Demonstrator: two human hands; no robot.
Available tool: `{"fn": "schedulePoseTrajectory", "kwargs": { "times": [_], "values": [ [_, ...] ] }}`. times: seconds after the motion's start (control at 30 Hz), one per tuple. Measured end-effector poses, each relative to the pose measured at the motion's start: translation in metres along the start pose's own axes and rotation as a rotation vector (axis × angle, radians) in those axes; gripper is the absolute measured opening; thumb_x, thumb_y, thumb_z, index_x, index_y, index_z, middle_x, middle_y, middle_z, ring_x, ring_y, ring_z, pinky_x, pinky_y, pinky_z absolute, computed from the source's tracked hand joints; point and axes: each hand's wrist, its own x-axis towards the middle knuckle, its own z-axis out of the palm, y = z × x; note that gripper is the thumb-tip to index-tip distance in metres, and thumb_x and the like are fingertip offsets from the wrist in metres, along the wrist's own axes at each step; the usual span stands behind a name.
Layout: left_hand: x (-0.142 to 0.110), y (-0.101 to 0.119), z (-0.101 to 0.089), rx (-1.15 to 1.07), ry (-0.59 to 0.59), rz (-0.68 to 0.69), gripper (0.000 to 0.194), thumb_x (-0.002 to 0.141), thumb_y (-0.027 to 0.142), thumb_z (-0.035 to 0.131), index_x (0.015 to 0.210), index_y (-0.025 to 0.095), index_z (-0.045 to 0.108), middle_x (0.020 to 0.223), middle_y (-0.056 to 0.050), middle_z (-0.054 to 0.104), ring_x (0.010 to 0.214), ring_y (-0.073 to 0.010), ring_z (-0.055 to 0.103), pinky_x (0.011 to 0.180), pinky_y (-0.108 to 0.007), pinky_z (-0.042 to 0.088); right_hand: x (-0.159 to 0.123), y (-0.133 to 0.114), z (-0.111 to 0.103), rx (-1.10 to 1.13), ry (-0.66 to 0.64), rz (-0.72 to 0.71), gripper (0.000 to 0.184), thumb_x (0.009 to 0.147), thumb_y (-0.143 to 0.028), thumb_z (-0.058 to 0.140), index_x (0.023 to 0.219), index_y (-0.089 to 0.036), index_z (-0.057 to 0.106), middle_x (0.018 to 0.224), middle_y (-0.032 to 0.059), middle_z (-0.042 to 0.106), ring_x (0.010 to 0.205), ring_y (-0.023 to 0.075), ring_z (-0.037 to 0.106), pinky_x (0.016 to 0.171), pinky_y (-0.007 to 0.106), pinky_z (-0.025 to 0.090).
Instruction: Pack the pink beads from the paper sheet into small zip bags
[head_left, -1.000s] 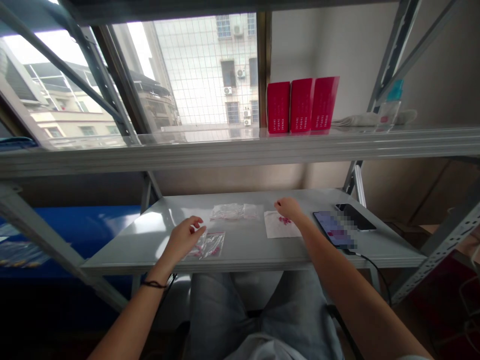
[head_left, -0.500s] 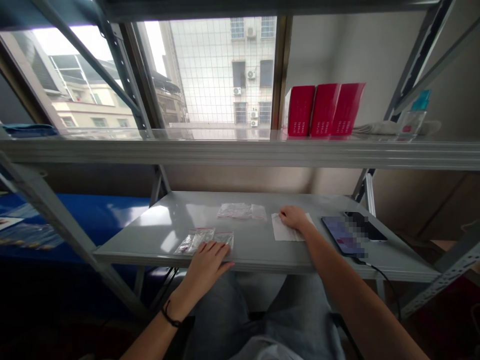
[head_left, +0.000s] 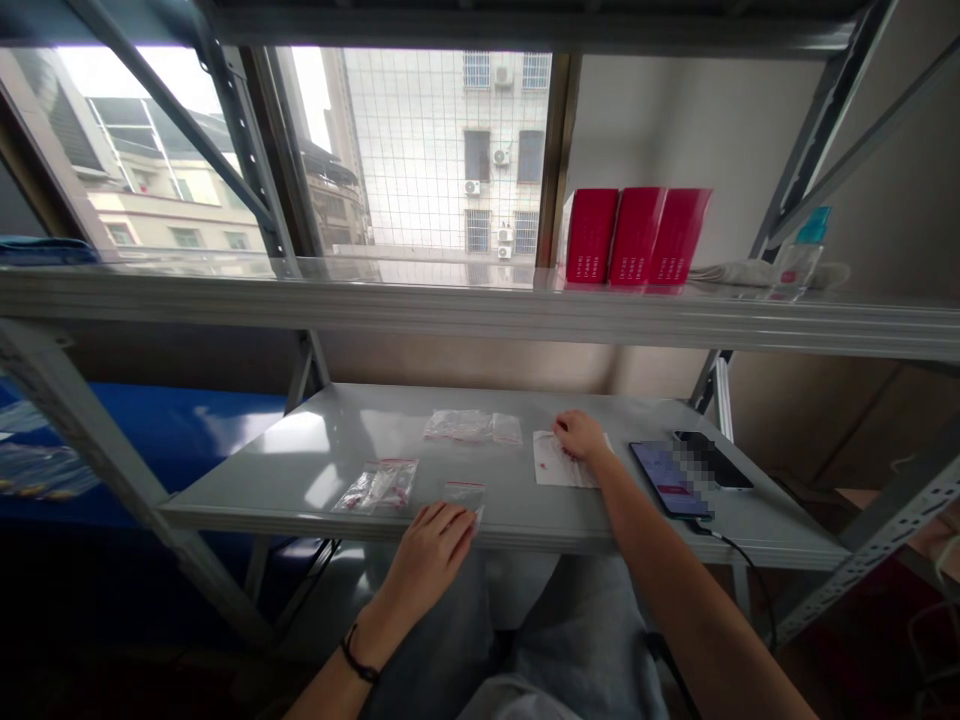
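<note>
My left hand (head_left: 435, 540) is at the table's front edge. Its fingers close over the lower part of a small clear zip bag (head_left: 465, 490), which has a red strip along its top; the thumb is mostly hidden. Just left of it lies a pile of zip bags (head_left: 379, 484) with small reddish bits inside. On a white sheet of paper (head_left: 551, 472) to the right rests my right hand (head_left: 581, 435), its fingers curled down. Tiny red pieces (head_left: 543, 465) dot the paper beside it. Whatever those fingertips grip is hidden.
Further back lie more flat clear bags (head_left: 469, 427). Two phones (head_left: 671, 480) sit right of my forearm, one with a cable (head_left: 731, 543). A shelf (head_left: 450, 315) crosses above the table (head_left: 262, 480), bearing red boxes (head_left: 634, 235) and a bottle (head_left: 801, 260).
My left hand has drawn the small zip bag right and towards the table edge, away from the pile. My right hand remains on the paper, where red pieces now show. The view has shifted slightly.
</note>
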Motion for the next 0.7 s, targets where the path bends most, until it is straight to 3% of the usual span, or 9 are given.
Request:
{"fn": "schedulePoseTrajectory", "kwargs": {
  "times": [0.17,0.3,0.43,0.7],
  "values": [
    [0.01,0.012,0.011,-0.059,0.006,-0.041,0.02,0.104,0.023,0.05,0.11,0.021,0.068,0.102,-0.007,0.073,0.095,-0.0259,0.066,0.086,-0.044,0.057,-0.031,-0.029,-0.012,0.034,0.054,-0.192,0.03,0.107,-0.041,0.049,0.117,-0.022,0.07,0.111,0.0087,0.071,0.108,0.0233,0.06,0.095,0.032,0.042],
    [0.014,0.014,0.014,-0.109,0.01,-0.047,0.019,0.103,0.021,0.051,0.109,0.022,0.069,0.101,-0.007,0.072,0.095,-0.0254,0.066,0.086,-0.044,0.057,-0.061,-0.053,0.0,0.039,0.022,-0.309,0.024,0.104,-0.039,0.057,0.107,-0.021,0.071,0.104,0.0085,0.07,0.103,0.0243,0.059,0.092,0.032,0.041],
    [0.016,0.014,0.012,-0.155,0.015,-0.062,0.019,0.103,0.022,0.051,0.107,0.022,0.069,0.1,-0.006,0.072,0.095,-0.0243,0.066,0.086,-0.042,0.057,-0.068,-0.056,0.012,0.051,0.001,-0.318,0.02,0.104,-0.029,0.056,0.096,-0.018,0.07,0.098,0.0081,0.069,0.098,0.0233,0.059,0.087,0.031,0.041],
    [0.016,0.017,0.015,-0.177,0.031,-0.094,0.021,0.104,0.022,0.049,0.107,0.022,0.07,0.099,-0.007,0.072,0.095,-0.0244,0.066,0.088,-0.043,0.057,-0.064,-0.051,0.016,0.12,-0.013,-0.267,0.017,0.103,-0.026,0.055,0.099,-0.018,0.07,0.101,0.0082,0.069,0.101,0.0223,0.06,0.089,0.03,0.04]
  ]
}}
